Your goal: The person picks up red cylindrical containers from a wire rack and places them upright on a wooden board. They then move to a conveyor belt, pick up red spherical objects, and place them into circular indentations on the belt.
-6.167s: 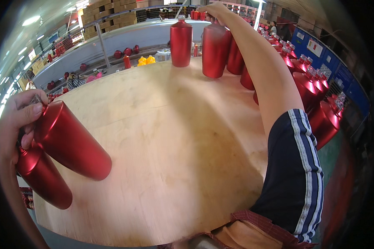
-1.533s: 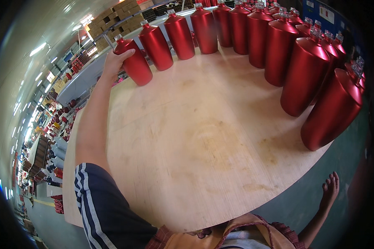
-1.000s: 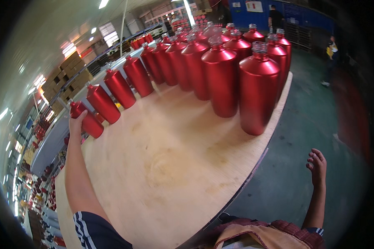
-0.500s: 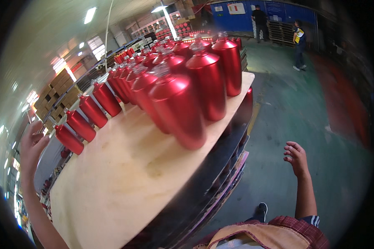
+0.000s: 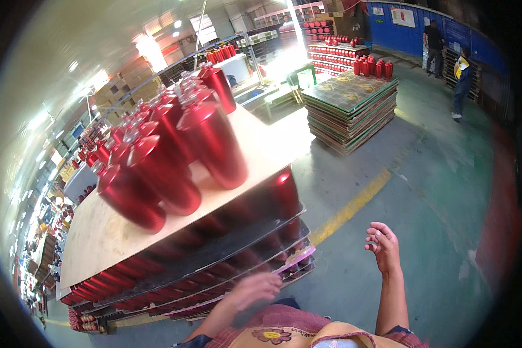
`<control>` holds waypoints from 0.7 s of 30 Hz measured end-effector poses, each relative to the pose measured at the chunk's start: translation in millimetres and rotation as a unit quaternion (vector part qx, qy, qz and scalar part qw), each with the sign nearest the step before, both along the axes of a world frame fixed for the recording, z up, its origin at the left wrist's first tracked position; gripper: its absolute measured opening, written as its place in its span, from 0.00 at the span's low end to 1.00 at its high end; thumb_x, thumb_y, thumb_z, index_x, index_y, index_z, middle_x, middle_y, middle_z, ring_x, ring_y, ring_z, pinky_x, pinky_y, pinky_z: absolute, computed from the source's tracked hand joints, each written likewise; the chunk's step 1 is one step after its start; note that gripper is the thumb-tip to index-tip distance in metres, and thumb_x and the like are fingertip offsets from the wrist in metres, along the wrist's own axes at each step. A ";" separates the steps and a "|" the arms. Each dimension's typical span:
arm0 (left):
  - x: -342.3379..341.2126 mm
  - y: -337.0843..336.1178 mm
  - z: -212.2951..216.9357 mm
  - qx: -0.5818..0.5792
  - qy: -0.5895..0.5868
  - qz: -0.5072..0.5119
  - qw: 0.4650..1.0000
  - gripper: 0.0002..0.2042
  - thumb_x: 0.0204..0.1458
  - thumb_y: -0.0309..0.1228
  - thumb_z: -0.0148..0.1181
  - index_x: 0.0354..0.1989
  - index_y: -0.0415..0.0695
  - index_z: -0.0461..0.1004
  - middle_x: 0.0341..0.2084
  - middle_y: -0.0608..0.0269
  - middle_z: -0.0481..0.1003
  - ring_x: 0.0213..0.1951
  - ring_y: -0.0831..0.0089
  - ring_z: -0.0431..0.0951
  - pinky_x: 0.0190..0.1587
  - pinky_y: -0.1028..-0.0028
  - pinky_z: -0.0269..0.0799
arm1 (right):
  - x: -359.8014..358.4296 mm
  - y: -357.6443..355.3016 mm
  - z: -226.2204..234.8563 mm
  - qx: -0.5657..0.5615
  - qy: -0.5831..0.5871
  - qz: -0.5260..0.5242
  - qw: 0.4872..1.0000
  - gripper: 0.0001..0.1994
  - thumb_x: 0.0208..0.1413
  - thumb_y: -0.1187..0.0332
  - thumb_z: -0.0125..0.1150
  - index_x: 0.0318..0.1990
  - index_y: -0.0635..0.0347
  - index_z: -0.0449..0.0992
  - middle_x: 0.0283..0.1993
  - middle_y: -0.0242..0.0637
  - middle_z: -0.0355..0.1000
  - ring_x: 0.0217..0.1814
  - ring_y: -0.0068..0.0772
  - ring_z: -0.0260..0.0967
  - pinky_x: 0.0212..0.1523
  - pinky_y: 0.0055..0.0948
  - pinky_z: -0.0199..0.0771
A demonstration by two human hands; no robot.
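Observation:
My left hand [image 5: 252, 290] is low at the front, near the edge of a stacked load. It is blurred, but its fingers look stretched out and it holds nothing. Out to the right, over the green floor, my right hand [image 5: 383, 246] is raised with its fingers loosely bent and apart, nothing in them. Shiny red bottles with clear necks stand in a group on a pale wooden board [image 5: 261, 145]; the nearest red bottle [image 5: 214, 145] is close to the board's edge. Neither hand touches a bottle. Under the board, layers of more red bottles [image 5: 214, 226] show between dark sheets.
A pile of flat boards [image 5: 351, 119] stands further off, with small red bottles [image 5: 372, 66] on top. Behind it are shelves of red bottles [image 5: 336, 52]. Two people [image 5: 461, 81] stand by a blue wall [image 5: 397, 35]. A yellow line [image 5: 354, 203] crosses the floor.
My view has swung, bringing the board pile and shelves in at the right. My left hand has come from over the board's far left side to low in front of me. The right hand stays raised.

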State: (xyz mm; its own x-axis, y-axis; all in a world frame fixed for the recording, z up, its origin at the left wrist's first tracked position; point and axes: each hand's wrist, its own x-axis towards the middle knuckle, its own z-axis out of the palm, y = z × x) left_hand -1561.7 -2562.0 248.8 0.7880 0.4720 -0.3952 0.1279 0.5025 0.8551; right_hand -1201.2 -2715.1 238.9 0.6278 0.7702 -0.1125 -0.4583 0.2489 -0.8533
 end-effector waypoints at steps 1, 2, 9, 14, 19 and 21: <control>25.3 -3.2 -13.9 0.002 0.080 -0.081 0.993 0.21 0.58 0.35 0.57 0.57 0.38 0.67 0.50 0.57 0.73 0.49 0.70 0.75 0.52 0.68 0.72 | 19.0 2.7 -1.0 0.003 0.001 -0.006 1.000 0.15 0.57 0.68 0.58 0.51 0.62 0.71 0.41 0.33 0.73 0.38 0.24 0.70 0.34 0.26 0.74; 49.4 -6.6 -25.2 0.010 0.073 -0.122 0.990 0.22 0.59 0.38 0.56 0.58 0.39 0.67 0.50 0.58 0.73 0.50 0.71 0.74 0.52 0.69 0.72 | 37.7 5.1 -3.2 0.004 0.007 -0.012 1.000 0.15 0.57 0.68 0.58 0.50 0.62 0.71 0.41 0.34 0.73 0.37 0.24 0.70 0.33 0.27 0.74; 217.4 43.9 -71.9 0.013 0.077 -0.228 0.971 0.23 0.59 0.42 0.55 0.60 0.44 0.66 0.53 0.63 0.72 0.50 0.77 0.72 0.51 0.72 0.69 | 182.9 16.7 -20.2 -0.044 -0.020 -0.084 0.995 0.17 0.56 0.69 0.58 0.53 0.62 0.70 0.40 0.33 0.72 0.36 0.23 0.69 0.32 0.24 0.73; 309.9 105.2 -49.1 0.019 0.000 -0.120 0.993 0.22 0.60 0.36 0.54 0.60 0.41 0.65 0.53 0.58 0.72 0.51 0.72 0.72 0.52 0.72 0.70 | 288.1 49.5 -21.0 -0.081 -0.032 -0.090 0.992 0.17 0.57 0.67 0.58 0.53 0.60 0.70 0.41 0.29 0.72 0.38 0.21 0.68 0.33 0.22 0.71; 339.1 131.5 32.5 0.092 -0.031 -0.055 0.994 0.21 0.59 0.34 0.56 0.60 0.40 0.65 0.53 0.60 0.71 0.51 0.75 0.71 0.55 0.74 0.66 | 361.6 176.3 -21.5 -0.073 -0.052 0.031 0.995 0.18 0.57 0.66 0.59 0.54 0.58 0.70 0.42 0.28 0.71 0.39 0.21 0.67 0.35 0.23 0.71; 343.6 130.1 75.9 0.125 -0.031 -0.021 0.991 0.21 0.58 0.30 0.57 0.59 0.38 0.66 0.54 0.59 0.71 0.53 0.73 0.70 0.56 0.71 0.65 | 379.8 244.8 -17.4 -0.094 -0.069 0.096 0.988 0.18 0.57 0.65 0.59 0.55 0.57 0.70 0.42 0.28 0.70 0.39 0.21 0.67 0.36 0.24 0.70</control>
